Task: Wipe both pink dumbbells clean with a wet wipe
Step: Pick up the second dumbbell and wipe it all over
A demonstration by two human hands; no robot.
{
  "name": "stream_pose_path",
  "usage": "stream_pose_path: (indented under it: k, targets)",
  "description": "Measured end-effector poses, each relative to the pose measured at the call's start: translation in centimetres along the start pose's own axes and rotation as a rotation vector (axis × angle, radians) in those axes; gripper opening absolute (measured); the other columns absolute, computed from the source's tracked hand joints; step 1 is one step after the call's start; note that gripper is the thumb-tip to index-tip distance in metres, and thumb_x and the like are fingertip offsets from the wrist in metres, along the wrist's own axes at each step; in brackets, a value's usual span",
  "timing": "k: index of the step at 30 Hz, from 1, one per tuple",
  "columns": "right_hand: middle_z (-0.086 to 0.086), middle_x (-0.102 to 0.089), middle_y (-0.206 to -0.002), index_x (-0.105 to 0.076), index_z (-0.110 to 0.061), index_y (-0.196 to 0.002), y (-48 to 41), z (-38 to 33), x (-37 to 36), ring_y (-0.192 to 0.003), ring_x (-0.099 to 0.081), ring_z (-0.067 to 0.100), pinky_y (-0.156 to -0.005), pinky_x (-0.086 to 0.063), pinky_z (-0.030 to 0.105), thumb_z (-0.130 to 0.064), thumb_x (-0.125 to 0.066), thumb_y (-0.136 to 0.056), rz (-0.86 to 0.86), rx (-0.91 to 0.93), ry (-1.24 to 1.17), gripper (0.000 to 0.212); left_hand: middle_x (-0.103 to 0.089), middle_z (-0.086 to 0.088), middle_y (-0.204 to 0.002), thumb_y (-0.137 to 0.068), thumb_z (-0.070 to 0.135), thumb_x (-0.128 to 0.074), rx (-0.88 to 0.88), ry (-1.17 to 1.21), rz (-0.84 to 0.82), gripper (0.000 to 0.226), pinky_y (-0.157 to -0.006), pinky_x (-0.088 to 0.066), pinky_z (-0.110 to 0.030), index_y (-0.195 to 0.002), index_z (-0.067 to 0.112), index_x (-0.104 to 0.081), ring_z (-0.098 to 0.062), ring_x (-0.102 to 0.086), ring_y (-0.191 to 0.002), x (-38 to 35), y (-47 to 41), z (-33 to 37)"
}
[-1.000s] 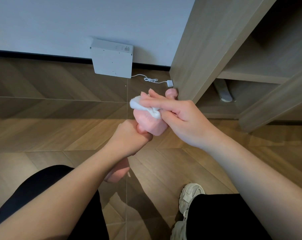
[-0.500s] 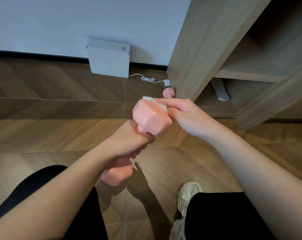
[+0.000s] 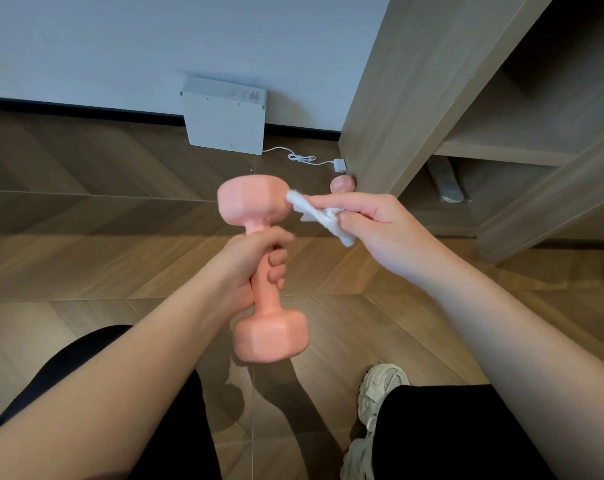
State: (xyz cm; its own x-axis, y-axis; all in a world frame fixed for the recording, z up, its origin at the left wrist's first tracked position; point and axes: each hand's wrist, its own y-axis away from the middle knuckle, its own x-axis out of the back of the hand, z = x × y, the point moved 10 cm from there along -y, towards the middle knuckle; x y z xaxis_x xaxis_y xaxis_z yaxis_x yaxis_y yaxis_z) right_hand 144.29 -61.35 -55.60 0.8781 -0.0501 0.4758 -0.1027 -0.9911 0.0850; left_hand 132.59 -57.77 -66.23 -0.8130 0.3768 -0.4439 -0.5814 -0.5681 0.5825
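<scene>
Wiping: wipe (image 3: 323, 216) shifted to far head's right side.
Left hand (image 3: 248, 268): grips dumbbell (image 3: 264, 304) handle.
Right hand (image 3: 380, 230): pinches wipe.
Second dumbbell (image 3: 342, 184): pending.

The floor (image 3: 86, 265) is brown wood, with boards laid in a zigzag. A flat white box (image 3: 224, 116) stands on it, up against the wall. A thin white cord (image 3: 300, 157) runs from the box across the floor to a small white plug (image 3: 339, 165). Just beside the plug a pink dumbbell (image 3: 342, 184) lies by the corner of a wooden cabinet (image 3: 397, 98). A pale shoe (image 3: 380, 386) stands on the boards nearer the camera.
</scene>
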Motion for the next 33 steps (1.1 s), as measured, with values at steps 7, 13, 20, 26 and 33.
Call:
stream_pose_path:
  k: [7, 13, 20, 26, 33]
  targets:
    - [0.007, -0.071, -0.098, -0.067, -0.041, -0.112, 0.2, 2.0, 0.1, -0.092, -0.054, -0.005, -0.101, -0.034, 0.018, -0.012, -0.044, -0.099, 0.150, -0.126, 0.091, 0.039, -0.042, -0.002, -0.057, -0.085, 0.004, -0.045, -0.034, 0.152, 0.042, 0.009, -0.040, -0.037, -0.020, -0.085, 0.013, -0.048, -0.011, -0.037, -0.041, 0.6, 0.0, 0.9]
    - [0.005, -0.067, -0.105, -0.070, -0.026, -0.116, -0.8, 1.6, 2.8, -0.084, -0.061, 0.021, -0.084, -0.052, 0.040, -0.014, -0.049, -0.098, 0.435, -0.090, 0.085, 0.030, -0.045, -0.008, -0.068, -0.092, 0.020, -0.036, -0.010, 0.224, 0.043, 0.023, -0.048, -0.045, -0.025, -0.106, 0.008, -0.049, -0.020, -0.047, -0.049, 0.1, 0.6, 0.2]
    - [-0.004, -0.064, -0.096, -0.074, -0.017, -0.091, -1.0, -1.8, 0.6, -0.093, -0.057, 0.008, -0.087, -0.045, 0.034, -0.012, -0.068, -0.085, 0.412, 0.182, 0.234, 0.010, -0.052, -0.013, -0.070, -0.103, 0.029, -0.040, 0.027, 0.213, 0.034, 0.035, -0.047, -0.055, -0.032, -0.101, -0.002, -0.056, -0.025, -0.058, -0.054, -0.5, 1.0, -0.2]
    - [-0.009, -0.051, -0.085, -0.056, -0.014, -0.078, -1.5, -0.2, -0.6, -0.077, -0.052, 0.010, -0.072, -0.046, 0.033, -0.005, -0.072, -0.079, 0.331, 0.150, 0.395, 0.019, -0.055, -0.011, -0.063, -0.103, 0.030, -0.035, 0.037, 0.099, -0.028, 0.036, -0.045, -0.049, -0.025, -0.095, 0.003, -0.058, -0.021, -0.053, -0.051, -1.3, 1.0, -0.3]
    - [-0.002, -0.063, -0.072, -0.062, -0.013, -0.081, -1.0, 3.7, 0.6, -0.074, -0.058, 0.013, -0.071, -0.047, 0.030, -0.021, -0.069, -0.085, 0.341, -0.183, 0.247, 0.011, -0.050, -0.008, -0.060, -0.091, 0.029, -0.042, -0.057, 0.056, -0.039, 0.023, -0.045, -0.042, -0.024, -0.089, 0.009, -0.051, -0.020, -0.046, -0.046, -0.4, 0.7, 1.0]
